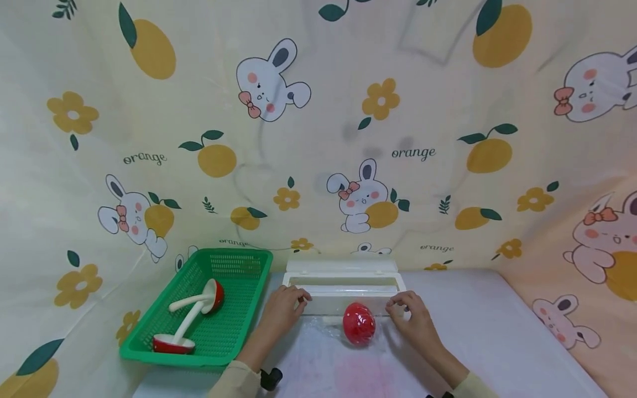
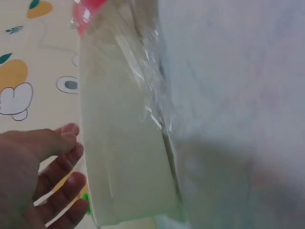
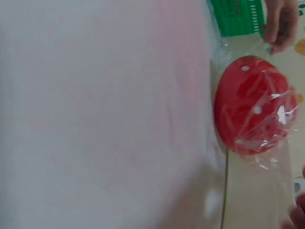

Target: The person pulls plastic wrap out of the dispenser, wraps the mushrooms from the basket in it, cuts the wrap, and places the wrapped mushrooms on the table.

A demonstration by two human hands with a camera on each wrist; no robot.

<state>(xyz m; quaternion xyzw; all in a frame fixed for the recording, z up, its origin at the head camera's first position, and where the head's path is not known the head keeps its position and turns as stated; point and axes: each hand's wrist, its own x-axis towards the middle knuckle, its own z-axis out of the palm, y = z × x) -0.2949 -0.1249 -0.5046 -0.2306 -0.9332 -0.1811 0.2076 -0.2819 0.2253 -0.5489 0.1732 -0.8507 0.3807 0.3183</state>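
Observation:
A red ladle [image 1: 359,324] with white spots lies bowl up under clear plastic wrap [image 1: 323,327], against the front of a white wrap dispenser [image 1: 323,305]. The dispenser's lid stands raised, with the roll showing inside. At the dispenser's left front corner, my left hand [image 1: 285,307] pinches the thin film, thumb against index finger. My right hand [image 1: 414,320] pinches it likewise at the right front corner. Crinkled film covers the red bowl [image 3: 255,107] in the right wrist view, where only my right fingertips [image 3: 298,212] show at the edge.
A green basket [image 1: 239,309] stands to the left, holding two ladles [image 1: 189,316] with red bowls and white handles. The white tabletop [image 1: 463,326] reaches back to a patterned cloth [image 1: 318,138] hung behind and at the sides.

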